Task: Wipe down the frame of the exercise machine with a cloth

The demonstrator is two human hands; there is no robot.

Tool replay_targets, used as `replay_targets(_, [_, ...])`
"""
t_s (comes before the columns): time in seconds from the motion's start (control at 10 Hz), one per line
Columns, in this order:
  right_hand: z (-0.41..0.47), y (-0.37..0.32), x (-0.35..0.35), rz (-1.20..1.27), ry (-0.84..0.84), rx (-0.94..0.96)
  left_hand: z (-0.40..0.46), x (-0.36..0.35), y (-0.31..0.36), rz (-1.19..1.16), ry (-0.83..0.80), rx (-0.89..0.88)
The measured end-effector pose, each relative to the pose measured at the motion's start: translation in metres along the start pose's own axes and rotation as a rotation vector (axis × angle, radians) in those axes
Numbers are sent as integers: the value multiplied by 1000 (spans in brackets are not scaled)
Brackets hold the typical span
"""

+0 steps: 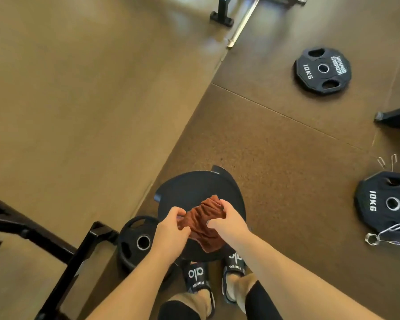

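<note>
The person's left hand [171, 224] and right hand [226, 219] each pinch an end of the brown cloth [202, 224], bunched between them over a big black plate [194, 190]. Two flat plates [322, 69] [388, 203] read "10KG". Both slippers [195, 277] say "alo". Two clips [383, 234] lie nearby. The black machine frame [62, 264] stands at the left.

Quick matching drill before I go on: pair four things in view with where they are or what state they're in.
1. rust-brown cloth
2. black 10KG weight plate with metal spring clips
3. silver barbell bar
4. black slide sandals

a. on the person's feet
b. held by both hands
c. far right on the mat
d. top of view

Pairs: 1-b, 2-c, 3-d, 4-a
</note>
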State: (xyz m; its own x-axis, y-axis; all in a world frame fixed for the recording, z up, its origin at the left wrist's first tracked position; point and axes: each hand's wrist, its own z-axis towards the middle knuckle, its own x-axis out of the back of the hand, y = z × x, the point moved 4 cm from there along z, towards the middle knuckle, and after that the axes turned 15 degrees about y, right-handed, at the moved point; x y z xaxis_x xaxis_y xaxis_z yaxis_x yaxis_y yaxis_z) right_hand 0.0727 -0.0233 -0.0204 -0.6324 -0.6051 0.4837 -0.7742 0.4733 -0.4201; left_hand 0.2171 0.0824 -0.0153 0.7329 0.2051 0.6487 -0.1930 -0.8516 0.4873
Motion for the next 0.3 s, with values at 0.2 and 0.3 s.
replay_targets(0.2, [3, 4, 0, -112, 45, 95, 15, -9, -5, 59, -28, -8])
replay_targets(0.3, [-18, 6, 17, -85, 62, 70, 1, 14, -4, 38, -29, 23])
